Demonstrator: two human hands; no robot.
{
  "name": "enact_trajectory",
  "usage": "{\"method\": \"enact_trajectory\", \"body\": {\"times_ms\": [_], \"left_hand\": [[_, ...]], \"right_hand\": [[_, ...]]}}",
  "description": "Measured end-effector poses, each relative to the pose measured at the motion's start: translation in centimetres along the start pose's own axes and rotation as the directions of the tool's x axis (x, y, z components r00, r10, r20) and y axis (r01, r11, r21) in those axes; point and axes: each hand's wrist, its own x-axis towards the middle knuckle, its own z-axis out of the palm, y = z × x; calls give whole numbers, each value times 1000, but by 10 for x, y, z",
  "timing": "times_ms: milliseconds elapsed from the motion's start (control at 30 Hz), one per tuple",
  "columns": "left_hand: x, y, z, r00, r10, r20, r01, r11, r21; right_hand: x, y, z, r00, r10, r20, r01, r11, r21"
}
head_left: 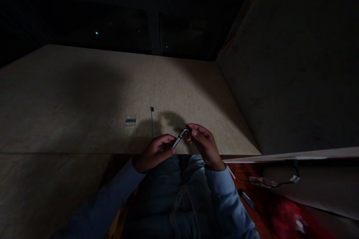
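Note:
Over the front edge of the table I hold a razor with a silver and dark handle and a bent neck. My left hand pinches the lower end of the handle between thumb and fingers. At the other end, the fingers of my right hand close around the dark razor head; part of it is hidden by them. To the left on the table lies a small clear case with a dark bluish blade cartridge in it. Between the case and my hands lies a slim pale stick with a dark tip.
The pale stone-like table runs back to a dark window. A wall borders it on the right. On the reddish floor at lower right are a dark grey oblong thing, a cable and red fabric.

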Motion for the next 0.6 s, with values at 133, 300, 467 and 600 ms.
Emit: {"method": "enact_trajectory", "body": {"times_ms": [133, 300, 467, 600], "left_hand": [[3, 4, 5, 996, -60, 72, 66, 995, -80], [16, 4, 15, 987, -65, 146, 113, 930, -350], [18, 6, 12, 986, -121, 117, 161, 879, -449], [16, 10, 6, 979, -135, 150, 190, 866, -462]], "right_hand": [[-1, 3, 2, 998, -63, 11, 63, 998, 13], [-2, 5, 10, 995, -95, 33, 96, 995, -24], [-3, 6, 15, 986, -160, 45, 164, 982, -98], [-2, 9, 18, 980, -188, 62, 194, 975, -108]]}}
